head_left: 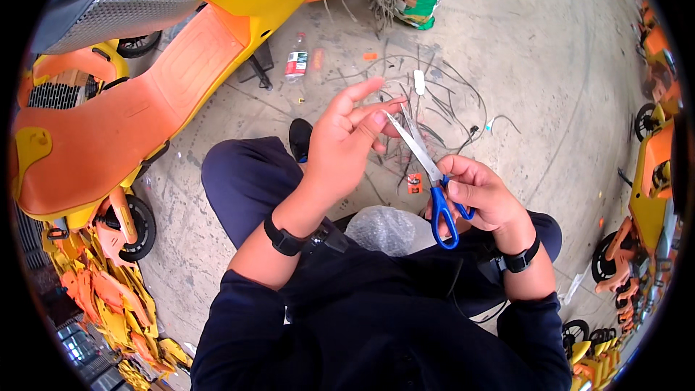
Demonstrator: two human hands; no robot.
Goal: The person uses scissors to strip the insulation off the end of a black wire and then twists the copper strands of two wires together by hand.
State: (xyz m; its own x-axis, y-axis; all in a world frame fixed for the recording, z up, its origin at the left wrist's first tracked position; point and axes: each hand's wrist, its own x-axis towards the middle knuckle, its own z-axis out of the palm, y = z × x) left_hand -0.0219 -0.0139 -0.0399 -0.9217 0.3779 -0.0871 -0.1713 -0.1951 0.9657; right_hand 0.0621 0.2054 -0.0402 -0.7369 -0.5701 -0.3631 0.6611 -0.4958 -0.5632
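Both my hands are raised over the floor (536,43). My right hand (481,192) grips the blue handles of the scissors (433,172), whose 2 blades stand a little parted, tips toward my left hand (340,141). That hand is just beside the tips, fingers half curled and thumb near the index finger; I cannot tell whether it pinches a thin strand. Loose dark wires (432,132) lie tangled below and beyond the scissors. Just left of the scissors' pivot is 1 small red-orange packet (414,183), its markings too small for me to read. Beyond the tips lies 1 white tag (419,82); farther off, left of the scissors, 1 clear bottle (297,61) wears a red and white label, its print unreadable to me. Bubble wrap (387,230) sits left of the handles. Well left of the scissors stands 1 orange and yellow scooter (145,108).
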